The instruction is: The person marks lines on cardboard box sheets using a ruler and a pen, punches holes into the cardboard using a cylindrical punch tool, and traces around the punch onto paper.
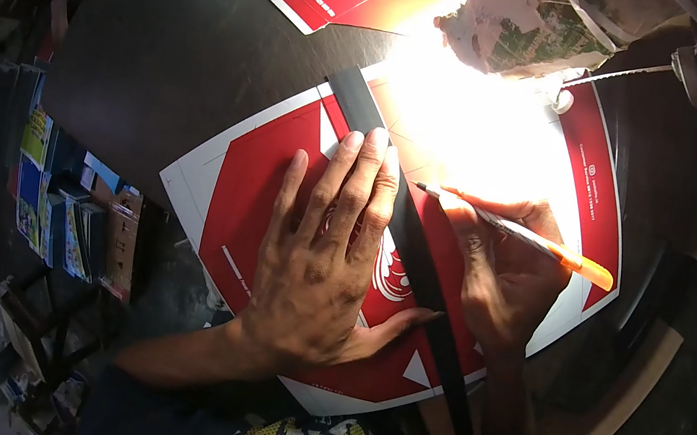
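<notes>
Right grip (510, 265) pinches pen (542, 240), tip just beside black ruler (411, 249). Ruler lies left of that grip, long axis slanting far-left to near-right; left grip (316, 268), flat, unclenched, touches ruler and red sheet (249, 172).

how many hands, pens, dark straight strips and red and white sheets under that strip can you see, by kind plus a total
Hands: 2 (left hand, right hand)
Pens: 1 (pen with an orange end)
Dark straight strips: 1 (dark strip)
Red and white sheets under the strip: 1 showing (printed sheet)
Total: 5
</notes>
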`<control>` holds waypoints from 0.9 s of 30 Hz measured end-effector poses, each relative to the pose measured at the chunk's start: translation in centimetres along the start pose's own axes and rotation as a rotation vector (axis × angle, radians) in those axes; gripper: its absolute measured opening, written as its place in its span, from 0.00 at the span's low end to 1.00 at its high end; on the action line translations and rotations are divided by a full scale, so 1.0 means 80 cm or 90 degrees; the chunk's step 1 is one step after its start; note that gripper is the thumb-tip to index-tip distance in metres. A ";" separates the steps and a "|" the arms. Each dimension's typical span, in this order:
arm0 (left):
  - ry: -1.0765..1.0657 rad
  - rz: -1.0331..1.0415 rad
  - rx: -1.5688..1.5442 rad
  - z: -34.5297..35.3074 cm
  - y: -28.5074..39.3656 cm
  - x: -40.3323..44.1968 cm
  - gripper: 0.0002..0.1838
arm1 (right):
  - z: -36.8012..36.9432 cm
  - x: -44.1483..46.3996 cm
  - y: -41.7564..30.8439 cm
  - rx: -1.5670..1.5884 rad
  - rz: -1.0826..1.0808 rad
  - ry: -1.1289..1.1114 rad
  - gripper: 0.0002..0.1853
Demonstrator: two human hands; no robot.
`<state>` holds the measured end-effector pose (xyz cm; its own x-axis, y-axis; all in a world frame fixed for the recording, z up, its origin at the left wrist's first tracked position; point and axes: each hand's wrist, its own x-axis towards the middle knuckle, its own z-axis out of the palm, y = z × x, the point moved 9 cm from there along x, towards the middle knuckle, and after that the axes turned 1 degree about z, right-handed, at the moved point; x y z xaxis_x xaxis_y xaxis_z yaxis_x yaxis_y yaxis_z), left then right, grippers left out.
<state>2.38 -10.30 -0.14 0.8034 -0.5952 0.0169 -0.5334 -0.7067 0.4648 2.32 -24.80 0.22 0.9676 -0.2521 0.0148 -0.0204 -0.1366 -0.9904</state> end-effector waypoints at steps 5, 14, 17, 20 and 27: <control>-0.008 0.003 0.003 0.001 0.001 -0.003 0.64 | -0.003 -0.001 0.001 -0.019 -0.028 0.008 0.07; -0.036 -0.013 0.048 -0.003 0.007 0.001 0.63 | -0.001 -0.010 -0.049 -0.309 -0.130 -0.061 0.06; -0.041 -0.015 0.064 0.000 0.010 -0.001 0.63 | -0.017 -0.035 -0.049 -0.297 -0.037 -0.088 0.06; -0.032 -0.005 0.075 0.000 0.011 0.000 0.64 | -0.035 -0.063 -0.043 -0.266 0.019 -0.094 0.06; -0.021 -0.012 0.102 0.000 0.013 -0.002 0.65 | -0.057 -0.096 -0.042 -0.258 0.024 -0.124 0.06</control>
<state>1.65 -10.95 0.35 0.8059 -0.5917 -0.0203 -0.5561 -0.7683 0.3170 -6.17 -26.78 4.07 0.9927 -0.0851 -0.0851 -0.1166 -0.5044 -0.8556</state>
